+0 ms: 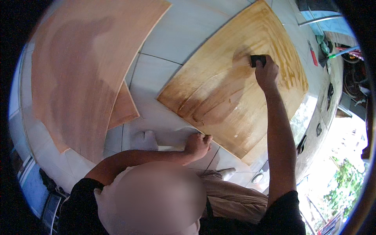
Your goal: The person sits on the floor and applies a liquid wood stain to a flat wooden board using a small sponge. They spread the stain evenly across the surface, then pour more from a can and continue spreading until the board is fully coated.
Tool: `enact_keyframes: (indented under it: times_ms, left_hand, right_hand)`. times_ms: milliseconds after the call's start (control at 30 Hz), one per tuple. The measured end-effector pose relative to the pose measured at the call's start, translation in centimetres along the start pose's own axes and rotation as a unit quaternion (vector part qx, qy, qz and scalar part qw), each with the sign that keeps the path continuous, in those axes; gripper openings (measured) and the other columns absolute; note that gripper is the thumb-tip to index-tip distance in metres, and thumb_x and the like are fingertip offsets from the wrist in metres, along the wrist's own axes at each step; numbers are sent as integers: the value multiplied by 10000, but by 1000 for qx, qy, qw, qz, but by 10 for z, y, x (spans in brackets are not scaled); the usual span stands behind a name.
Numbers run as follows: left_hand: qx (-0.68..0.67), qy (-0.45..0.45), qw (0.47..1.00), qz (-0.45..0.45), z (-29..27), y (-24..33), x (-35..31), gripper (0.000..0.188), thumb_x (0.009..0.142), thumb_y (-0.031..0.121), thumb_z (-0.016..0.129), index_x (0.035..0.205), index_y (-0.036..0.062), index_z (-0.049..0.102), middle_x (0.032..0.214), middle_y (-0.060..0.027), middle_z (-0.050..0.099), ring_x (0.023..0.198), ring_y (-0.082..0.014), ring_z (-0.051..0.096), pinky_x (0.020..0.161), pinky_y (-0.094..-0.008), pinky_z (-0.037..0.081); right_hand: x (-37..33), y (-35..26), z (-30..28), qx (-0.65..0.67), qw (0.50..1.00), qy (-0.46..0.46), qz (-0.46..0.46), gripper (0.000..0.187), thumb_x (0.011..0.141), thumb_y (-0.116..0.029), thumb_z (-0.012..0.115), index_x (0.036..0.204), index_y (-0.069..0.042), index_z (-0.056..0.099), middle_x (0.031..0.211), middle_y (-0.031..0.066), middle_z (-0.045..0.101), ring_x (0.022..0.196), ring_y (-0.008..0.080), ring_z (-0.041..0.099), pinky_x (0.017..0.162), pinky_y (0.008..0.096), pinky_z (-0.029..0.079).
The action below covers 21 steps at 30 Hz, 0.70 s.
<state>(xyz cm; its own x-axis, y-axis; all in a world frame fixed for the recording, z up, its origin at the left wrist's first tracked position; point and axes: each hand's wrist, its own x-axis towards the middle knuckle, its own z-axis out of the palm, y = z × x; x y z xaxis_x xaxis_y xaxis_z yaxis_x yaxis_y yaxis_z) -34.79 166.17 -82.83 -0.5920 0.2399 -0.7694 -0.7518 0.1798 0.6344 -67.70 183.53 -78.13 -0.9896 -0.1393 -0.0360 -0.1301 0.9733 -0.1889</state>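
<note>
The black block [256, 61] is on the upper right part of the amber-coated plywood panel [188, 90], pointing leftward from the right hand [268, 72], whose fingers grip it. The panel's long axis runs from lower left to upper right. At its near edge, the left hand [197, 145] has curled fingers; whether they grip, I cannot tell. Leftward is a pinkish plywood sheet [78, 78].
</note>
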Motion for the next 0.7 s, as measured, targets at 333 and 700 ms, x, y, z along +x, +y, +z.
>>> enact_keyframes:
  times_ms: [333,700]
  left_hand:
    - [46,32,998,28,6,-6,5,472,1059,403,550,759,69,696,675,-70,738,644,-200,731,683,-397,577]
    - [42,120,977,172,15,-25,15,387,1013,343,593,826,17,687,724,-187,698,721,-388,702,743,-532,544]
  right_hand:
    - [-83,-110,13,146,984,-24,-97,139,957,-119,622,1065,-58,685,1013,207,731,928,425,714,822,494,579]
    - [-188,-180,33,157,963,-130,-176,240,904,-91,664,1138,-37,668,1027,229,704,917,430,703,784,510,588]
